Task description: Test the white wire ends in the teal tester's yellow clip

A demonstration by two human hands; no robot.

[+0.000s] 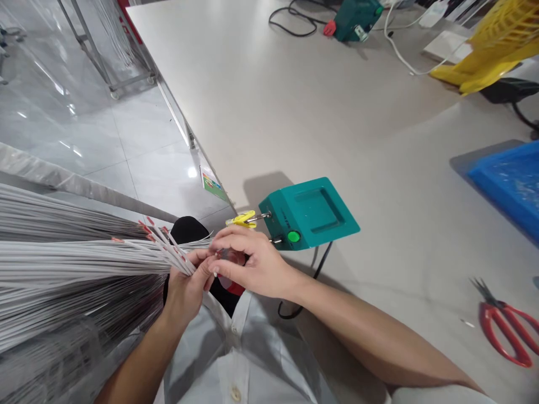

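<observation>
My left hand (189,286) is closed around several thin white wires (174,249), some with red tips, which stick up between its fingers. Just right of it, my right hand (263,264) has its fingers curled, thumb and fingertips meeting the left fingertips. A small white end shows by its thumb; what it pinches is mostly hidden. Beyond the right hand is a green tester box (324,210) with a lit green button (293,236). A yellow clip (242,219) is attached to the metal post on its left side.
A large bundle of white wires (84,258) stretches to the left. Red-handled pliers (505,325) lie on the table (379,140) at right. A blue tray (511,179), a yellow basket (501,45) and a second green device (356,19) stand farther off. A wheeled metal rack (90,47) stands on the floor.
</observation>
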